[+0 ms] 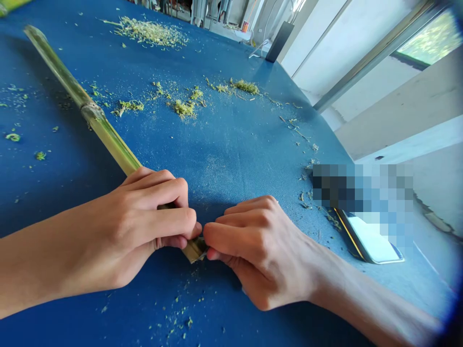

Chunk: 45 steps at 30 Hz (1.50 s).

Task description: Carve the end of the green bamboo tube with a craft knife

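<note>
The left hand is closed around a long, yellow-green bamboo stalk, which runs from that hand up and away to the left across the blue cloth-covered table. The right hand is curled tight, pinching the stalk's end just beside the left hand's fingers. Pale green bamboo shavings lie scattered ahead of the hands, and a partly blurred black smartphone lies right of the right hand.
</note>
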Tool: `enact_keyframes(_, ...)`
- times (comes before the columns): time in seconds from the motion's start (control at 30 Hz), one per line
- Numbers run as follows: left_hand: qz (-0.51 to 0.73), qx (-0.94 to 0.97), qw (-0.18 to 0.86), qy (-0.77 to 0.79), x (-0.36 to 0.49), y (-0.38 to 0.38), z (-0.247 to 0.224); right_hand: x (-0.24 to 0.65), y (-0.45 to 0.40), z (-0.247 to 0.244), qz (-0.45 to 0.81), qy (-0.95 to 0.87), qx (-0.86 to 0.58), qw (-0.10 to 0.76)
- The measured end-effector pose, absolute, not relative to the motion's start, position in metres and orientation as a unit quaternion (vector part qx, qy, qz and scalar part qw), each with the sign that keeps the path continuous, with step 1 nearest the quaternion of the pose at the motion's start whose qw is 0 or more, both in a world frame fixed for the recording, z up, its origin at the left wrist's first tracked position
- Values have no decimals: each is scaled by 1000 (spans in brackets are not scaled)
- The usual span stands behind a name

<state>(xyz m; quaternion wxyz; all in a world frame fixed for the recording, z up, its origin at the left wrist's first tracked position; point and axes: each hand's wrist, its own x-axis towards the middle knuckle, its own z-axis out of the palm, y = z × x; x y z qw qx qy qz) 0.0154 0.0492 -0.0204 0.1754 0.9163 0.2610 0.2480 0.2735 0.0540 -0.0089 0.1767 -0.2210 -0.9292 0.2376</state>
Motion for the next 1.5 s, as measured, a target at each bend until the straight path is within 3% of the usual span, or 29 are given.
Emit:
enact_keyframes(0.27,249,921,158,254,11,50,-25,280,51,-13,227,-932,-200,201)
enact_keyframes(0.47,255,913,179,264,11,50,-22,277,44,-12,132,-928,-230,263)
enact_keyframes(0.87,244,914,188,264,14,51,-11,267,42,-18,98,-937,-240,232)
enact_keyframes(1.5,231,923,173,254,9,53,-12,268,47,-17,151,-942,-222,202)
